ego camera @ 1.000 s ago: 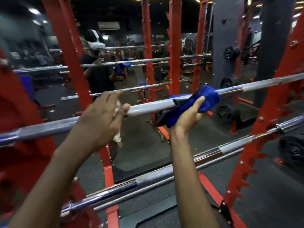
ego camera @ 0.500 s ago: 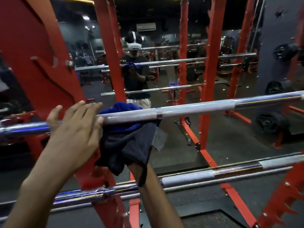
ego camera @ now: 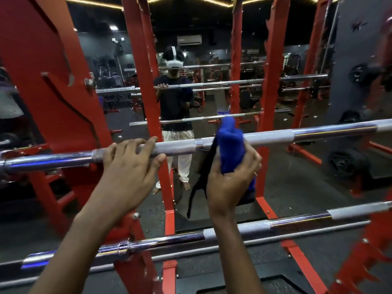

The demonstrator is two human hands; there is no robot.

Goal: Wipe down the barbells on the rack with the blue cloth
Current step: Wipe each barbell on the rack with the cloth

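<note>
While soft and limp, blue cloth point(ego camera: 230, 145) bunched in right hand point(ego camera: 231, 179); left hand point(ego camera: 129, 164) curled over stiff, heavy upper barbell point(ego camera: 275, 135).

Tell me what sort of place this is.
Almost certainly a gym's weight area. Steel barbells lie across a red rack with notched uprights, black weight plates sit on the dark floor at right, and a wall mirror behind reflects more bars and machines.

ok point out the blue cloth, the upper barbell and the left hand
blue cloth point(ego camera: 230, 143), head view, its bright blue upper fold
upper barbell point(ego camera: 176, 148), head view, knurled grip section
left hand point(ego camera: 129, 164), head view, back of the hand
</note>
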